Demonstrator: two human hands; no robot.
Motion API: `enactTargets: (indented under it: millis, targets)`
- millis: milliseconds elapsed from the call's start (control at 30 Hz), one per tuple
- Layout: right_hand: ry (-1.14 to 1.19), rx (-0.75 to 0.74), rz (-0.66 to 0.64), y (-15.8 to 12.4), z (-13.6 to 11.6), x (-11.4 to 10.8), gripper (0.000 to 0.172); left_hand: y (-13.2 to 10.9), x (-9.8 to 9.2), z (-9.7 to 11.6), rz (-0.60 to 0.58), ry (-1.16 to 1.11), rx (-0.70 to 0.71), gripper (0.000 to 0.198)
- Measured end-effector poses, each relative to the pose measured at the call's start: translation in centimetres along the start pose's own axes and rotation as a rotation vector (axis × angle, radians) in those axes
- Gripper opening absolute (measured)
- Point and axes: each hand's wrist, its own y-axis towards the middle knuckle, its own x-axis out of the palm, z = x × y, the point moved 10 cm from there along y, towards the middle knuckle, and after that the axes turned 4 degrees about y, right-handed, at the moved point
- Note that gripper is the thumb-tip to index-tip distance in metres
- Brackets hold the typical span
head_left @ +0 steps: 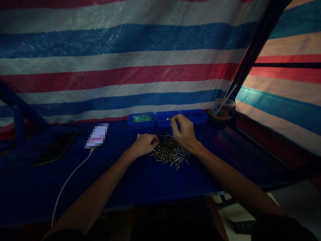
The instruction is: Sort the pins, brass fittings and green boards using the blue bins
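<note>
A heap of small brass and silver metal pieces [170, 153] lies on the blue table [130, 180]. My left hand [144, 143] rests curled at the heap's left edge, fingers closed; what it holds is hidden. My right hand [182, 130] is raised behind the heap, pinching a small brass piece [168, 119] over the middle blue tray [163, 119]. The left blue tray [141, 121] holds green bits [141, 117]. The right blue tray [195, 115] looks dark inside.
A dark phone [55, 148] and a lit phone [97, 135] with a white cable [67, 182] lie at the left. A plastic cup with a straw [222, 107] stands at the back right. A striped tarp [120, 60] hangs behind the table.
</note>
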Motion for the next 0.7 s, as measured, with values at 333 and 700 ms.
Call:
enactTargets:
  millis: [333,700]
  targets:
    - [-0.423,0.116,-0.169,5.3,5.8,1.1,0.030,-0.3,0.5,0.8,-0.037,0.020,0.101,0.013]
    - [-0.202,-0.189,-0.464,-4.6,-1.2,7.4,0.016,0.5,-1.4,-1.0,0.191,-0.016,-0.038,0.037]
